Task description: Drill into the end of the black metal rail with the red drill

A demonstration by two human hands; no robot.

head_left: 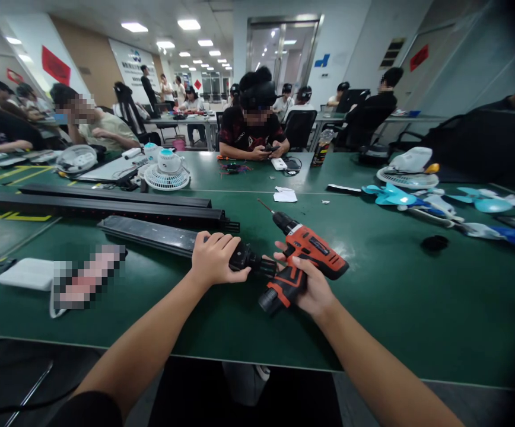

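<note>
My right hand (pixel 307 283) is wrapped round the handle of a red and black cordless drill (pixel 313 248) whose thin bit points up and to the left. My left hand (pixel 213 258) is closed on a black part (pixel 249 261) that sits at the base of the drill's handle, beside the end of a long black power strip (pixel 150 234). Both hands hover just over the green table (pixel 395 296).
Two more long black strips (pixel 106 204) lie to the left, with a white pad (pixel 28 274) nearer me. White fan grilles (pixel 167 177) and blue fan blades (pixel 391 194) lie farther off. A person sits opposite with a phone; other people sit around.
</note>
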